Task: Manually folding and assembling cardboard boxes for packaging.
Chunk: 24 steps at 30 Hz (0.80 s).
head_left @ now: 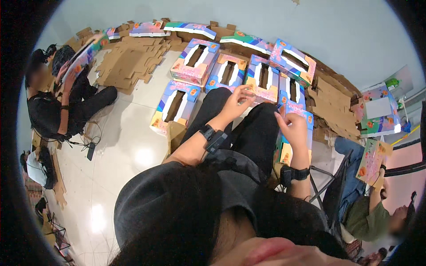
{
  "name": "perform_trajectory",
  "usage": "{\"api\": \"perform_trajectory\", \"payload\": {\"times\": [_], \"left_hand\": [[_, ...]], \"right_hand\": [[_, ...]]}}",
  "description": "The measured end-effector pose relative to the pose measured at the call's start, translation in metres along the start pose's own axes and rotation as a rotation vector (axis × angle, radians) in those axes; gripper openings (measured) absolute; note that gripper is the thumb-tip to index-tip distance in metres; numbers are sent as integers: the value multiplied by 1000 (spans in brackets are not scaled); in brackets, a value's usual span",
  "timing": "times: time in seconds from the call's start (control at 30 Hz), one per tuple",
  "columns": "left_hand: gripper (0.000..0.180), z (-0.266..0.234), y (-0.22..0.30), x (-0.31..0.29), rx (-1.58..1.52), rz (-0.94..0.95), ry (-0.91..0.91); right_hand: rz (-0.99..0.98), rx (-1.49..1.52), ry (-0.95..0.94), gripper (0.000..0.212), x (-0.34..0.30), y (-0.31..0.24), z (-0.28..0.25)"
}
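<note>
- The landmark is the middle box (266,94), a printed carton with a long slot and a white rim on top, standing on the floor (128,128) just beyond the person's knees.
- The left hand (237,103) is just in front of the middle box, on its near-left side, fingers loosely bent and thumb apart; nothing shows in its grasp, and whether a fingertip touches the box is unclear.
- The right hand (293,126) is nearer the person than the middle box, and to its right, thumb raised away from curled fingers; it seems to grip nothing, though the palm is partly hidden.
- What looks done: several cartons stand formed with slots on top. Left of the middle box are a neighbouring carton (239,65) and a far-left carton (190,75), with a near-left carton (190,104) closer to the person; right of it are a slim-looking carton (300,95) and a tilted carton (288,71).
- What may be left: flat brown cardboard lies well left of the middle box (133,64), and more brown sheets (335,106) lie to its right; whether these are stock or padding cannot be told.
- Far left of the middle box, a co-worker (51,111) holds a printed piece (84,60); far right, another holds a printed panel (372,162).
</note>
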<state>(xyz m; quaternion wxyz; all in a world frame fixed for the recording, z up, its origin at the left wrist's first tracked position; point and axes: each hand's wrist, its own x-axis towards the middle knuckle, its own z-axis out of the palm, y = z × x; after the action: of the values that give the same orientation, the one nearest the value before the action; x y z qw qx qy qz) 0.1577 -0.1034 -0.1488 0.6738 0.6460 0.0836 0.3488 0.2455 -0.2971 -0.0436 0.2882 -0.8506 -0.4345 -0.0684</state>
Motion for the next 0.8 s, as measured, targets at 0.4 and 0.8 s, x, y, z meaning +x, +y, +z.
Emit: {"api": "perform_trajectory", "payload": {"times": [0.4, 0.8], "left_hand": [[66, -5, -5, -1, -30, -11, 47], [72, -5, 5, 0, -712, -228, 95]], "right_hand": [[-272, -213, 289, 61, 36, -58, 18], [-382, 184, 174, 64, 17, -75, 62]]}}
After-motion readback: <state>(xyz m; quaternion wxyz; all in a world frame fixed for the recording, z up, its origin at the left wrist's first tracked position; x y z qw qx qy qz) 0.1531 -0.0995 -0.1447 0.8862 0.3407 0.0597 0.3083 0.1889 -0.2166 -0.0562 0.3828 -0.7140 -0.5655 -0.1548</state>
